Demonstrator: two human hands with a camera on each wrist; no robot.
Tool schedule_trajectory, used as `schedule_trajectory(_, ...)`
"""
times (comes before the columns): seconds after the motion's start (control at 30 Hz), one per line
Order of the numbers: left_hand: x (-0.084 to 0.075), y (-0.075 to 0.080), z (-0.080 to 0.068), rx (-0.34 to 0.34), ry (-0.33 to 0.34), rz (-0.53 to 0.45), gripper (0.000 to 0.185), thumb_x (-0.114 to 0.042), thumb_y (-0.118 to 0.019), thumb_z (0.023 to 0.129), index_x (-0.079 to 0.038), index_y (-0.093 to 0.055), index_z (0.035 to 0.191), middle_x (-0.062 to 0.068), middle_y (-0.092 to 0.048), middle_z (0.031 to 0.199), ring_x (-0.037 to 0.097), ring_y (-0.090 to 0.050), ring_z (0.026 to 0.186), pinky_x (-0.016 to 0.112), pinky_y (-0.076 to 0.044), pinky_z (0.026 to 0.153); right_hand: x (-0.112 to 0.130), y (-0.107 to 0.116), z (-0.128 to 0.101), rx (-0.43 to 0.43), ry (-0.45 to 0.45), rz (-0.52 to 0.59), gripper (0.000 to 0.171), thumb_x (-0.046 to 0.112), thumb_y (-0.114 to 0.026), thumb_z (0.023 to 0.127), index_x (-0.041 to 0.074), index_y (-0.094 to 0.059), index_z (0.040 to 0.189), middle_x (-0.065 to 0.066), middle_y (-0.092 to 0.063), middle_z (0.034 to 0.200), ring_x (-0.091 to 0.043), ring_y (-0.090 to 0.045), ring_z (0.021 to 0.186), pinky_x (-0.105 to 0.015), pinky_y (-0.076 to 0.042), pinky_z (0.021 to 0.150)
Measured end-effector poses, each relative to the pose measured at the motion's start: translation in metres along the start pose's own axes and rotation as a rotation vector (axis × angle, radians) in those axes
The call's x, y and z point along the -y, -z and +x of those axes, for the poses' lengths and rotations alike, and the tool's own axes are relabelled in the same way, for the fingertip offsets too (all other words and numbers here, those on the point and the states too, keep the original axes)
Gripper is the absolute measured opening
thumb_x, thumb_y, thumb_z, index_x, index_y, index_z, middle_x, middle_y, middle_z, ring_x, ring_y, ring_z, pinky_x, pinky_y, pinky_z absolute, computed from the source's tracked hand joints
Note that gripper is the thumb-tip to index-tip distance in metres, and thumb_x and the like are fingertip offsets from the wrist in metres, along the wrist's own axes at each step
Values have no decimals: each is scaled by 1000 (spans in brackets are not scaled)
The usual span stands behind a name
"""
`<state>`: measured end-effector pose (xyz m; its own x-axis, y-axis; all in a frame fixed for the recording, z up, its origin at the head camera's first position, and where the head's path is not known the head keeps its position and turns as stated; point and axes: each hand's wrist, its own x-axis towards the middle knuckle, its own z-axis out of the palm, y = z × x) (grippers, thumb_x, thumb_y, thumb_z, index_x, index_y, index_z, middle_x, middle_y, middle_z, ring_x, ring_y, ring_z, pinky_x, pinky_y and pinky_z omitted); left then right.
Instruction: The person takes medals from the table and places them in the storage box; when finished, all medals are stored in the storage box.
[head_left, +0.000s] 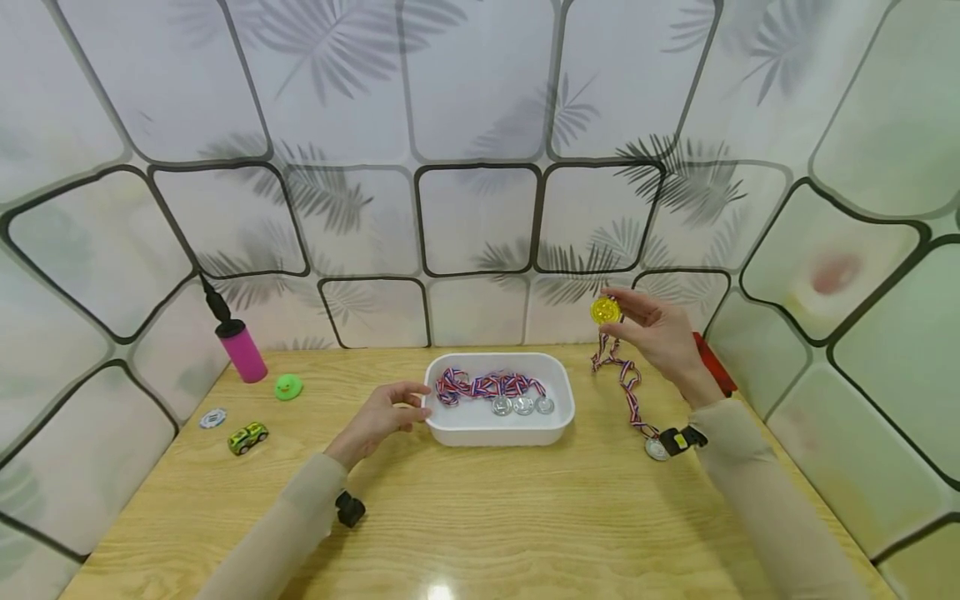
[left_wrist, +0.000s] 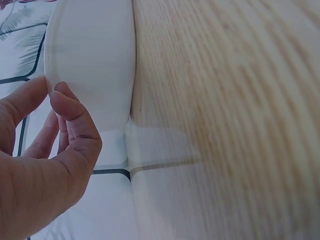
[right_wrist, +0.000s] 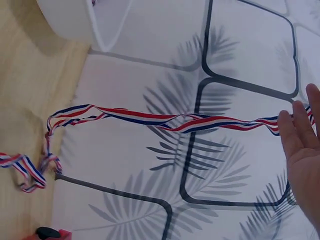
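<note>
R hand [head_left: 660, 333] is raised above the worktop [head_left: 480, 517], right of the tray [head_left: 457, 433], pinching a gold medal [head_left: 605, 311] at the fingertips. Its ribbon [head_left: 624, 379] hangs down in red/white/blue loops to the worktop, ending near the R wrist by a silver medal [head_left: 656, 449] lying flat. In the R wrist view the ribbon [right_wrist: 165, 120] runs taut-ish from the fingers [right_wrist: 295, 135] across to a bunched loop on the wood; the fingers look fairly straight there, medal itself hidden.

L hand [head_left: 382, 412] rests at the tray's left end, fingers loosely curved, tips touching the rim. L wrist view: thumb and fingers [left_wrist: 75, 120] sit against the white tray wall [left_wrist: 95, 65], not clamped round it, narrow gap between thumb and forefinger.

Tray is white, rounded, mid-worktop. Inside: 3 silver medals [head_left: 522, 406] in a row at the front-right, their striped ribbons [head_left: 487, 385] heaped along the back.

Left side of worktop: pink pump [head_left: 238, 343] w/ black nozzle, standing near the wall; green duck [head_left: 288, 387] just right of it; a round chip [head_left: 213, 417] and a green toy car [head_left: 248, 437] nearer the front edge. A red item [head_left: 712, 362] lies behind the R forearm, mostly hidden. Wall panels w/ leaf print surround the worktop.
</note>
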<state>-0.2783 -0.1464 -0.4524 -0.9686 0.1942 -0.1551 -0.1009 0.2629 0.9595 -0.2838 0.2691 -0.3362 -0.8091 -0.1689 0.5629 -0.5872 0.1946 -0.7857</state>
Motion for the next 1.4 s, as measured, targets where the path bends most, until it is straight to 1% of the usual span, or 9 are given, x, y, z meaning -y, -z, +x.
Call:
schedule_trajectory(0.17,-1,0,0,2,1,-2,43,-6,-73,86,0,-61,127,6,-60,97,14,-56,79,27,-51,66,10,2,14,-14,-24,-113,51,6,-78,82,-3,-61,129,-2,-66,129,5,-60,112,-12,-47,93)
schedule_trajectory(0.33,-1,0,-1,6,3,-2,44,-6,-73,86,1,-60,128,6,-60,97,13,-55,78,27,-50,66,21,1,28,-29,-12,-171,50,7,-80,80,-1,-64,126,1,-67,127,5,-56,120,-14,-44,99)
schedule_trajectory(0.57,0,1,-1,15,0,9,45,-7,-73,87,0,-60,129,7,-60,99,14,-55,78,27,-50,66,39,-5,43,-9,50,-138,45,3,-81,77,3,-68,121,5,-71,117,-1,-58,120,-21,-44,104)
schedule_trajectory(0.67,1,2,0,21,-6,6,45,-8,-73,86,0,-60,129,8,-60,100,16,-56,78,27,-50,66,49,-8,49,-3,67,-119,45,4,-81,77,5,-68,120,4,-71,118,-2,-58,120,-22,-44,104)
schedule_trajectory(0.77,2,3,0,26,-12,-2,45,-6,-73,86,0,-59,129,8,-59,100,16,-56,79,27,-51,66,58,-10,55,5,73,-69,46,3,-80,78,1,-66,122,-1,-69,122,-6,-57,123,-20,-43,104)
schedule_trajectory(0.9,2,3,0,31,-19,-16,45,-5,-72,86,1,-59,129,9,-59,101,16,-56,78,27,-52,65,64,-15,64,25,74,-4,48,2,-79,79,-2,-64,124,-1,-68,126,-7,-57,125,-20,-43,103)
schedule_trajectory(1.13,2,4,0,36,-12,-20,47,-6,-72,87,1,-58,130,8,-59,101,16,-58,79,28,-52,67,64,-28,74,35,101,98,47,-2,-79,77,-4,-65,121,5,-70,120,-5,-61,117,-21,-44,103)
schedule_trajectory(1.23,3,3,1,30,-8,-17,47,-7,-73,87,1,-58,130,7,-59,100,15,-57,79,28,-52,67,61,-34,74,53,83,75,47,-4,-78,78,-6,-63,122,7,-70,120,-3,-61,115,-22,-44,104)
schedule_trajectory(1.4,3,2,1,22,-11,-19,46,-7,-73,87,1,-59,129,6,-59,98,13,-56,78,27,-52,66,53,-40,73,102,40,-38,45,1,-76,82,-4,-63,124,-6,-67,126,-4,-60,117,-29,-44,106)
